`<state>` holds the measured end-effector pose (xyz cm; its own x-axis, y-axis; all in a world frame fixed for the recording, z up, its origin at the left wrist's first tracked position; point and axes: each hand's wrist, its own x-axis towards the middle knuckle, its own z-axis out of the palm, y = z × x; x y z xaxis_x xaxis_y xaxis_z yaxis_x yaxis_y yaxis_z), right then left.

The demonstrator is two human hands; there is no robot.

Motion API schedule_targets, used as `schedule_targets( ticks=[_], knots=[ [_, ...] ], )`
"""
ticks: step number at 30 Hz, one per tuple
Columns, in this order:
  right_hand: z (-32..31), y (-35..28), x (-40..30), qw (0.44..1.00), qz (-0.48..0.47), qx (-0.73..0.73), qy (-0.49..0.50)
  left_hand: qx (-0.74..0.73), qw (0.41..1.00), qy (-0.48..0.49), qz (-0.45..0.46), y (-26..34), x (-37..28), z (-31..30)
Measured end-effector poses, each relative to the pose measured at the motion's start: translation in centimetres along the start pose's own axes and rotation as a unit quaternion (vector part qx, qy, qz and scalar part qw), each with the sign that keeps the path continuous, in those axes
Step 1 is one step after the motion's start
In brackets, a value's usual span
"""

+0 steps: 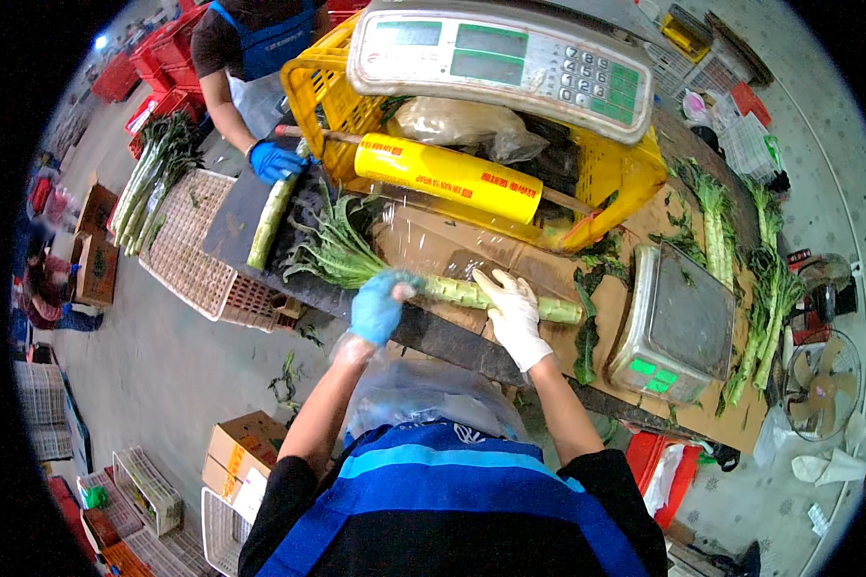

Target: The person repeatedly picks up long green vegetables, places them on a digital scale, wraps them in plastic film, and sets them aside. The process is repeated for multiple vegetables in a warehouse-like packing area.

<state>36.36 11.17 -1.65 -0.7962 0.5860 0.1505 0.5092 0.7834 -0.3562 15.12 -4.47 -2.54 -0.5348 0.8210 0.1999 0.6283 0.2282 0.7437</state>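
Note:
A leafy green stem vegetable, like celtuce [455, 291], lies across the cardboard-covered table, its leaves to the left and its cut end to the right. My left hand [379, 306], in a blue glove, is closed around it near the base of the leaves. With a white glove on, my right hand [509, 306] rests over the stem's bare part; its fingers lie on top. Clear film [433, 234] stretches down behind the stem from a yellow roll of plastic wrap [447, 177], which sits on a rod across a yellow plastic crate [613, 195].
A price scale [498, 65] stands over the crate. Right of my hands are a second weighing scale [682, 317] and more stems [768, 303]. Across at the left, a co-worker's blue-gloved hand [274, 162] touches another stem [270, 220], near a woven plastic basket [187, 238].

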Motion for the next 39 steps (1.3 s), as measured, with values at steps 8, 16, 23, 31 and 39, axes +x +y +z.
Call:
schedule_targets(
  ticks=[8, 16, 23, 31, 39],
  knots=[
    [-0.4, 1.6, 1.4, 0.973, 0.110, 0.147, 0.142, 0.334, 0.930, -0.150, 0.030, 1.6, 10.5, 3.6],
    [0.6, -6.7, -2.3, 0.995, -0.013, 0.046, 0.087, 0.293, 0.931, -0.172, 0.132, 0.6, 3.8, 3.6],
    [4.1, -2.7, 4.4, 0.992, 0.057, -0.070, 0.085, 0.106, 0.994, -0.024, 0.035, 3.8, 7.0, -0.3],
    [3.8, -2.0, 6.7, 0.989, 0.061, -0.133, 0.010, 0.398, 0.856, -0.299, 0.139, -0.7, 9.7, 1.7],
    [2.3, -3.8, 3.1, 0.994, -0.022, -0.104, 0.030, 0.213, 0.942, -0.116, 0.232, 1.4, 1.9, -0.5]
  ],
)
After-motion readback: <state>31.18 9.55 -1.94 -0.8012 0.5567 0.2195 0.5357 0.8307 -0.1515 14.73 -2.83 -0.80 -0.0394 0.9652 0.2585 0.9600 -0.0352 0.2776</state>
